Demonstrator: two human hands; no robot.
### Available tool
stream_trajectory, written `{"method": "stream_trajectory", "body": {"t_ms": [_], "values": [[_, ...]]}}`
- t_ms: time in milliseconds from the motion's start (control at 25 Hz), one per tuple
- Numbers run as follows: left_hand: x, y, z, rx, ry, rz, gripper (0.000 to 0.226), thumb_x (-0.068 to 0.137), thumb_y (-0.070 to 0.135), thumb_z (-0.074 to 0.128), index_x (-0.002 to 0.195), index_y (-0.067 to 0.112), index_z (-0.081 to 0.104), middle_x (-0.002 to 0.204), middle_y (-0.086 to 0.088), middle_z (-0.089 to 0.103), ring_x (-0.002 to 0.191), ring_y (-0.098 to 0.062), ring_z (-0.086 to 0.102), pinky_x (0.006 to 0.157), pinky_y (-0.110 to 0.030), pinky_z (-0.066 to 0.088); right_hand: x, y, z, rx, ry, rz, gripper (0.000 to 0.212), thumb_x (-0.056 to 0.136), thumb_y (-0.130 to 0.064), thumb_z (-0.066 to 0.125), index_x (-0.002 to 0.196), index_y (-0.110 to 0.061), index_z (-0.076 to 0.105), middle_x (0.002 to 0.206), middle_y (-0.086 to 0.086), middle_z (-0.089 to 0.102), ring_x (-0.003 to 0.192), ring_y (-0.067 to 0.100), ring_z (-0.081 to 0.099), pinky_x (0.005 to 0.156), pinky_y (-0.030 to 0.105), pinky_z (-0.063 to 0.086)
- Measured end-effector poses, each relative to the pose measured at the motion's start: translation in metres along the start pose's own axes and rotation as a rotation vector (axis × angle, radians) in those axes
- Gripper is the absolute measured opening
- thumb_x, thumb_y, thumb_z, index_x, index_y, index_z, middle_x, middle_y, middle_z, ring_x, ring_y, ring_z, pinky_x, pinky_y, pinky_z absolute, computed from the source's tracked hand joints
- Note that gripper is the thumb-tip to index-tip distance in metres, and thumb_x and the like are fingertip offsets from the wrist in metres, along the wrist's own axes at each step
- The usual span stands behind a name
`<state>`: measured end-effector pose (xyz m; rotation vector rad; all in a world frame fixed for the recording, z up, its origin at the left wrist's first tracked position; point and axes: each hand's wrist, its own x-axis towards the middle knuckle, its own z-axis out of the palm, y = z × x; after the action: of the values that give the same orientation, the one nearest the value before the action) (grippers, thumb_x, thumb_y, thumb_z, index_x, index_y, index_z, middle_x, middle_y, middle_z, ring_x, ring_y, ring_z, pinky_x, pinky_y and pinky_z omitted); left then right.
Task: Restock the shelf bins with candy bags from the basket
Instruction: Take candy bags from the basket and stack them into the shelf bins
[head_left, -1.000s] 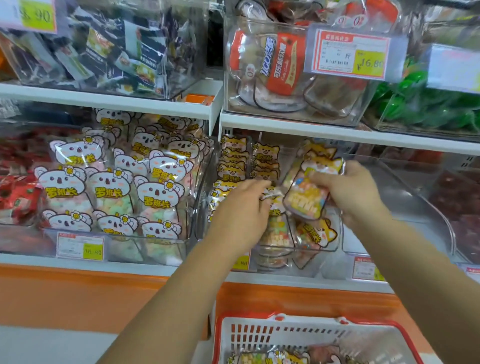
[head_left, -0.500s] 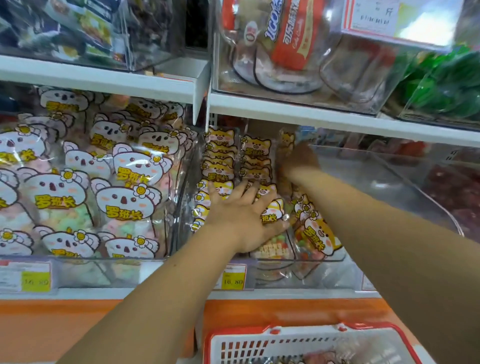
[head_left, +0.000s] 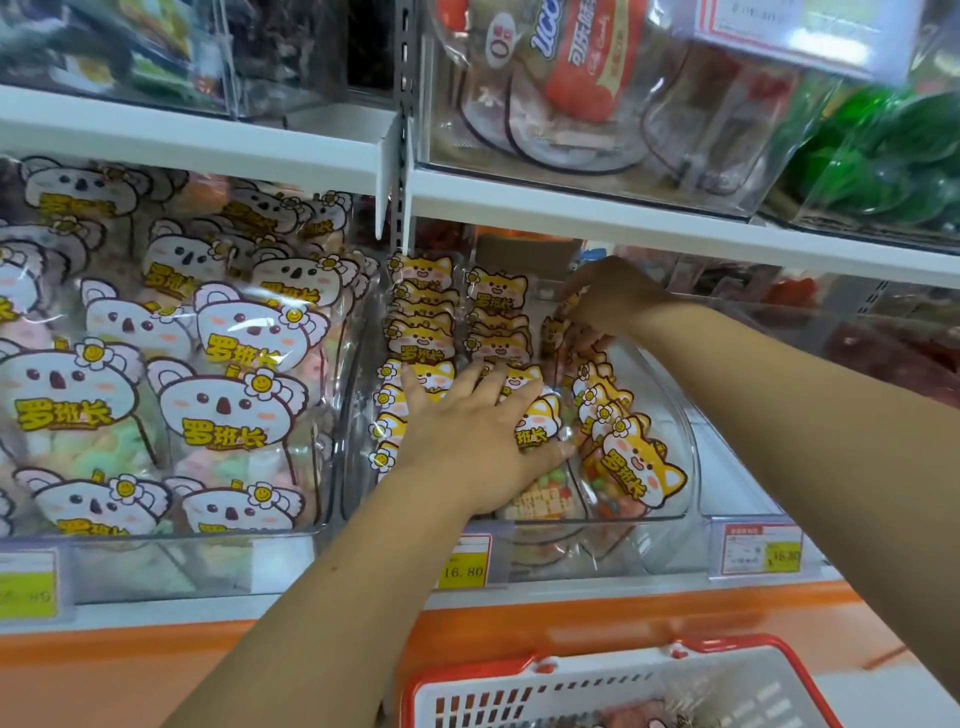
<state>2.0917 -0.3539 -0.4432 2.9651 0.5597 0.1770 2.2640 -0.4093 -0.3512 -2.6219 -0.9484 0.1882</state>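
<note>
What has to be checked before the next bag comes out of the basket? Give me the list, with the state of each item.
1. Left hand flat on the front fox bags, steadying the rows: ok.
2. Right hand at the back of the right row; whether its grip holds a bag: cannot tell.
3. Right row inside the clear bin, bags overlapped and leaning: ok.
4. Bare room in the bin beside that row: ok.
5. Stock left in the basket: cannot tell, only its top edge shows.

Two bare forearms (head_left: 337, 597), bare left hand (head_left: 467, 436), bare right hand (head_left: 615, 293)
</note>
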Motion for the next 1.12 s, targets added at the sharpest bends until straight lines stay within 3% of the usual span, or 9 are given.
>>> {"method": "stream_trajectory", "body": {"t_ms": [120, 200, 280, 400, 560, 680, 760, 920, 1120], "values": [[0.001, 0.001, -0.001, -0.002, 0.004, 0.002, 0.076, 0.083, 0.083, 0.014, 0.15, 0.049, 0.008, 0.163, 0.009, 0.003, 0.15, -0.013, -0.005, 0.109, -0.07, -0.01, -0.006, -0.009, 0.002, -0.227, -0.049, -0.038, 0.048, 0.093, 0.004, 0.036, 0.137, -0.009, 0.051, 0.136, 0.016, 0.053, 0.111, 0.026, 0.058, 0.082, 0.024, 0.051], [0.0, 0.0, -0.001, -0.005, 0.001, 0.001, 0.076, 0.082, 0.083, 0.014, 0.15, 0.049, 0.008, 0.163, 0.009, 0.003, 0.15, -0.014, -0.005, 0.109, -0.07, -0.011, -0.007, -0.01, 0.004, -0.278, -0.098, -0.023, 0.051, 0.093, 0.0, 0.038, 0.143, -0.008, 0.043, 0.143, 0.015, 0.046, 0.125, 0.028, 0.05, 0.089, 0.025, 0.047], [-0.002, 0.001, -0.002, -0.007, 0.001, -0.002, 0.076, 0.082, 0.083, 0.014, 0.149, 0.049, 0.008, 0.163, 0.008, 0.003, 0.15, -0.014, -0.005, 0.109, -0.07, -0.011, -0.003, -0.006, 0.001, -0.249, -0.124, -0.015, 0.041, 0.095, -0.009, 0.045, 0.136, -0.005, 0.049, 0.125, 0.015, 0.058, 0.106, 0.026, 0.061, 0.076, 0.027, 0.055], [-0.001, 0.001, -0.002, -0.016, 0.001, -0.004, 0.076, 0.082, 0.083, 0.014, 0.149, 0.048, 0.009, 0.163, 0.007, 0.005, 0.15, -0.014, -0.004, 0.109, -0.07, -0.012, 0.008, 0.003, 0.0, -0.165, 0.029, -0.005, 0.025, 0.099, -0.013, 0.042, 0.114, -0.003, 0.06, 0.104, 0.014, 0.066, 0.083, 0.026, 0.066, 0.07, 0.036, 0.059], [-0.002, 0.0, -0.002, -0.016, 0.003, -0.006, 0.076, 0.082, 0.083, 0.016, 0.15, 0.048, 0.009, 0.163, 0.007, 0.006, 0.15, -0.014, -0.004, 0.109, -0.069, -0.012, 0.007, 0.003, 0.011, -0.337, 0.023, -0.12, 0.044, 0.096, -0.004, 0.033, 0.128, -0.016, 0.06, 0.135, 0.009, 0.056, 0.115, 0.027, 0.056, 0.094, 0.033, 0.047], [-0.001, 0.0, -0.002, -0.018, -0.005, -0.006, 0.076, 0.082, 0.083, 0.017, 0.149, 0.049, 0.008, 0.163, 0.006, 0.007, 0.15, -0.015, -0.003, 0.108, -0.069, -0.011, 0.002, 0.0, 0.003, -0.345, -0.023, -0.185, 0.043, 0.102, -0.007, 0.031, 0.137, -0.016, 0.053, 0.14, 0.008, 0.052, 0.122, 0.024, 0.052, 0.098, 0.028, 0.042], [-0.001, 0.001, -0.003, -0.018, 0.001, -0.006, 0.076, 0.082, 0.083, 0.017, 0.149, 0.049, 0.008, 0.163, 0.006, 0.007, 0.15, -0.015, -0.002, 0.109, -0.069, -0.011, 0.004, 0.007, -0.005, -0.4, 0.084, -0.206, 0.037, 0.103, -0.025, 0.037, 0.131, -0.009, 0.057, 0.133, 0.011, 0.056, 0.118, 0.026, 0.054, 0.096, 0.031, 0.043], [-0.001, 0.001, -0.003, -0.02, 0.014, -0.008, 0.077, 0.082, 0.084, 0.019, 0.15, 0.049, 0.01, 0.163, 0.007, 0.008, 0.15, -0.013, -0.001, 0.109, -0.068, -0.01, 0.002, 0.016, 0.005, -0.635, 0.143, 0.019, 0.075, 0.081, -0.077, 0.042, 0.121, -0.017, 0.062, 0.137, 0.015, 0.045, 0.131, 0.038, 0.033, 0.104, 0.046, 0.035], [-0.001, 0.0, -0.002, -0.023, 0.009, -0.02, 0.081, 0.079, 0.087, 0.022, 0.149, 0.048, 0.011, 0.163, 0.007, 0.009, 0.15, -0.012, 0.0, 0.11, -0.068, -0.009, -0.001, 0.018, 0.023, -0.659, 0.095, 0.031, 0.077, 0.08, -0.068, 0.056, 0.132, -0.013, 0.052, 0.137, 0.013, 0.042, 0.133, 0.039, 0.03, 0.106, 0.048, 0.035]]}}
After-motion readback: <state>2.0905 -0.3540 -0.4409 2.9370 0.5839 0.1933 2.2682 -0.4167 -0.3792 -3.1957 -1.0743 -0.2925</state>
